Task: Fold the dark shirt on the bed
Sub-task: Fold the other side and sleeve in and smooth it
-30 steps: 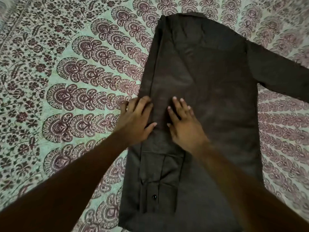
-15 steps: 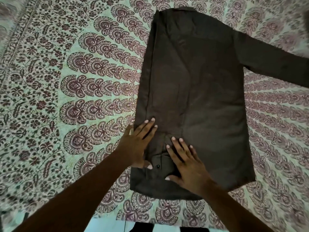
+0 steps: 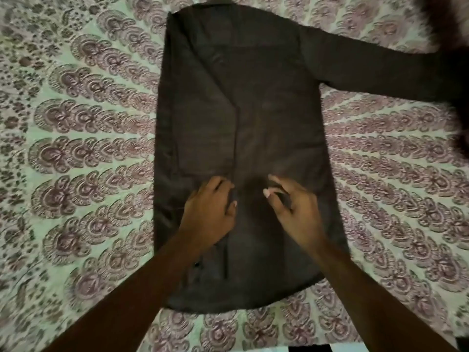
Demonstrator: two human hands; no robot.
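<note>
The shirt (image 3: 253, 128) lies flat on the bed sheet (image 3: 83, 148). One sleeve (image 3: 385, 69) sticks out to the right. The left hand (image 3: 210, 209) and right hand (image 3: 291, 207) are side by side over its lower half.

My bedroom at home, bed (image 3: 83, 174) spread with a floral paisley-print bedsheet (image 3: 380, 199), my dark shirt (image 3: 241, 123) laid flat on it

I see a bed covered by a pale green bedspread (image 3: 83, 138) printed with maroon paisley rings, dimly lit, with a checkered floor strip (image 3: 317, 348) at the bottom edge.
</note>
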